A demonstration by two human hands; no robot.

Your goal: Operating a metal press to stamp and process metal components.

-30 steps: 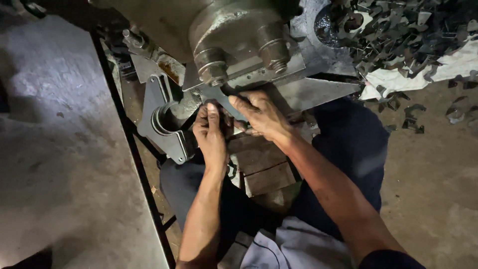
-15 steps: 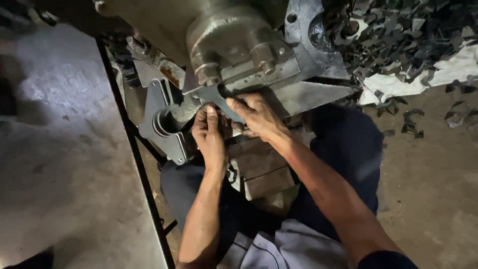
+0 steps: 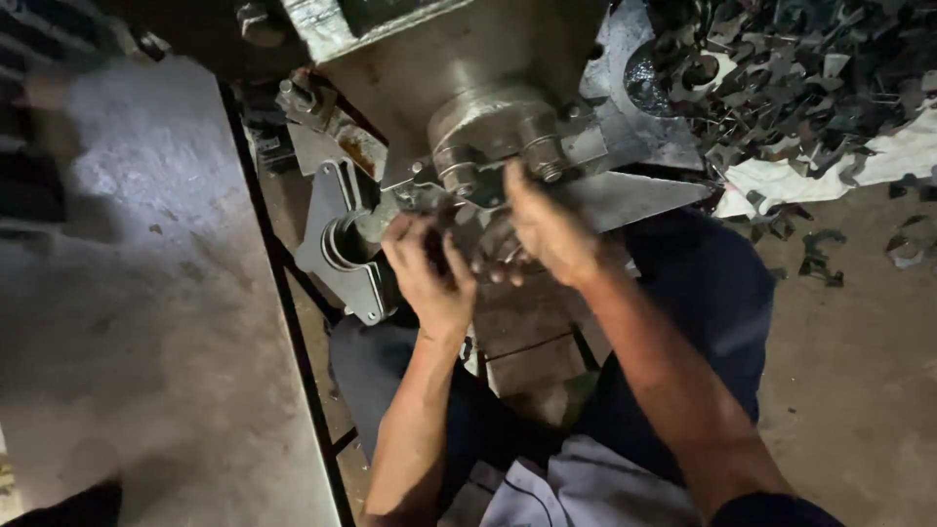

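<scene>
I sit in front of a grey press machine (image 3: 468, 59) with a round ram head (image 3: 493, 137). Under the ram lies a flat grey metal piece (image 3: 415, 200). My left hand (image 3: 429, 273) grips the near end of that piece from below. My right hand (image 3: 547, 229) rests just right of it, fingers curled down at the die area under the ram; what those fingers touch is hidden. A stack of cut metal plates (image 3: 337, 249) hangs at the machine's left side.
A heap of dark metal offcuts (image 3: 781, 68) lies at the top right, partly on white cloth (image 3: 781, 181). A grey slanted metal sheet (image 3: 625, 195) juts out to the right of the ram. A flat grey table surface (image 3: 127, 293) with a dark frame edge runs along the left.
The view has shifted, with the machine now higher and nearer. My right hand has moved from on top of the flat piece up to the ram's underside. My left hand keeps its grip.
</scene>
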